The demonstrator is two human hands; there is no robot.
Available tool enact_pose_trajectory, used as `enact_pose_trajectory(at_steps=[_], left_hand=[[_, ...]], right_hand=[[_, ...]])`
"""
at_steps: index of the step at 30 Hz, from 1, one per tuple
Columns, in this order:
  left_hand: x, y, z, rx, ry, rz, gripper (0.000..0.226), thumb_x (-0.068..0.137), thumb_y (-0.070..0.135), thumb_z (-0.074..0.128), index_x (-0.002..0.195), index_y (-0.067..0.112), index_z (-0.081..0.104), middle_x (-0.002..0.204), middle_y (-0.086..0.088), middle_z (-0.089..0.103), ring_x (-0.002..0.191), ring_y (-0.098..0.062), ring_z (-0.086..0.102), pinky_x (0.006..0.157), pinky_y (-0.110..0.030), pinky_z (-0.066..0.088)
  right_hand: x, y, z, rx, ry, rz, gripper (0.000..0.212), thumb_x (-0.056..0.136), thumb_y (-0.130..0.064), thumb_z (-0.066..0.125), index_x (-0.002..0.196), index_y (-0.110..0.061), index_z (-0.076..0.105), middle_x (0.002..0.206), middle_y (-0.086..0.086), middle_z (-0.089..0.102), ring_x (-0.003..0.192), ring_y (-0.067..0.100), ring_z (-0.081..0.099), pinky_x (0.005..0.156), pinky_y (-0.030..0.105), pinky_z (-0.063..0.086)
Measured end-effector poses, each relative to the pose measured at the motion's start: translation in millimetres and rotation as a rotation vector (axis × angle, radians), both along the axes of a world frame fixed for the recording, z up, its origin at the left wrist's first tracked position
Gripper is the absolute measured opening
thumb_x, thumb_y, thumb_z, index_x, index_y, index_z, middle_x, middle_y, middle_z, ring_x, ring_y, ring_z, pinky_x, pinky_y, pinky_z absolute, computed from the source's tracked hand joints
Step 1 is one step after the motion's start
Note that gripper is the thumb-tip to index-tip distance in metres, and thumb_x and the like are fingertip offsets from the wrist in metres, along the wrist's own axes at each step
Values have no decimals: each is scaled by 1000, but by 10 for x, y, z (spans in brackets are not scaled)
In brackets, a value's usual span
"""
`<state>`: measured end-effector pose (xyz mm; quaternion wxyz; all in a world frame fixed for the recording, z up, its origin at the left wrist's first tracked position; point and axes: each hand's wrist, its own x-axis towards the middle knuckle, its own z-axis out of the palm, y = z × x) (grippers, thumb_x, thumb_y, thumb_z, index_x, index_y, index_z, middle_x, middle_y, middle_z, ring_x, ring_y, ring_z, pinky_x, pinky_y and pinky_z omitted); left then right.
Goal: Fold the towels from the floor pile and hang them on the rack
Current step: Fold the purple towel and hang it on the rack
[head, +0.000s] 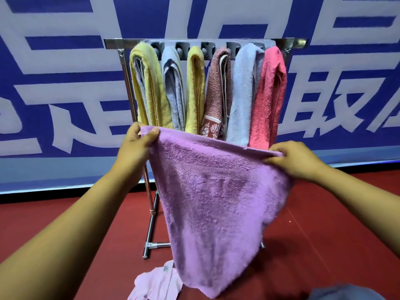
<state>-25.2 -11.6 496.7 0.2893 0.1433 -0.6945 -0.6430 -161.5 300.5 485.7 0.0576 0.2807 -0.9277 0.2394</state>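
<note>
left hand (138,140) pinches the upper left corner of the purple towel (214,204) | right hand (296,158) pinches its upper right corner | towel hangs spread in front of the rack (121,53), which carries six folded towels | pale cloth (155,284) on the red floor (65,224)

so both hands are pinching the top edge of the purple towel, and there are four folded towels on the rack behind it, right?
Not quite. The head view shows six folded towels on the rack, not four: yellow, blue, yellow, patterned reddish, blue, pink. The rest holds: the left hand and right hand each pinch the top edge of the purple towel, held up in front of it.
</note>
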Motion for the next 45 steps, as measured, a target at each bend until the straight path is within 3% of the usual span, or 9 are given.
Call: enact_pose_trajectory(at_steps=[4,9,13,16,21,27,34,40,45], left_hand=[[19,-131,70,-14,38,33,22,94,20,59,77,25,47,83,0,55,80,-17,48,73,-37,39],[-1,-247,291,19,94,110,20,94,19,59,80,25,47,87,4,58,80,-12,51,69,-32,41],[6,-311,375,-9,128,149,22,94,18,61,79,26,46,80,9,58,70,-6,54,66,-26,47],[26,-346,373,-69,106,168,22,92,20,64,79,27,48,76,8,60,65,-4,55,61,-20,47],[59,-382,341,-157,70,203,21,91,20,65,79,27,49,81,6,61,71,-6,56,51,-14,46],[76,-341,347,-198,54,222,18,93,18,62,80,23,51,82,3,59,71,-7,55,47,-10,46],[48,-324,306,-254,-36,228,21,87,17,70,73,21,54,72,-4,59,57,-12,51,49,-15,49],[53,-149,232,-423,-172,194,20,66,38,69,72,21,61,69,-7,66,63,-22,59,77,-52,57],[-44,85,230,-385,-223,136,23,82,9,68,66,14,53,62,-4,55,57,-18,49,61,-32,55]], right_hand=[[-66,41,42,-114,-49,-44,5,84,-19,70,82,-22,73,71,0,65,65,7,53,56,15,37],[-160,29,285,-442,-170,-52,9,83,-15,71,87,-7,73,66,1,61,63,5,47,57,18,37],[-150,38,451,-552,-122,-65,16,89,-6,62,100,-14,70,41,-23,53,39,-5,42,44,5,30],[-112,17,493,-646,-173,-28,21,92,-3,55,108,-15,63,37,-22,51,36,-8,43,42,2,30],[-158,42,504,-763,-344,-85,14,89,-10,60,81,-20,66,47,-17,55,52,3,42,47,17,28],[-191,50,516,-925,-518,-72,13,90,-25,62,79,-18,64,56,-16,62,62,4,50,69,22,42],[-244,-3,537,-986,-484,-137,18,93,-23,56,75,-21,57,65,-9,54,58,5,45,59,21,40],[-288,-121,426,-850,-278,-245,18,84,-13,57,66,-18,56,63,-2,51,56,10,43,59,28,43],[-334,-181,281,-813,-207,-358,20,69,-29,72,61,-16,60,61,-3,58,63,16,53,73,44,53]])
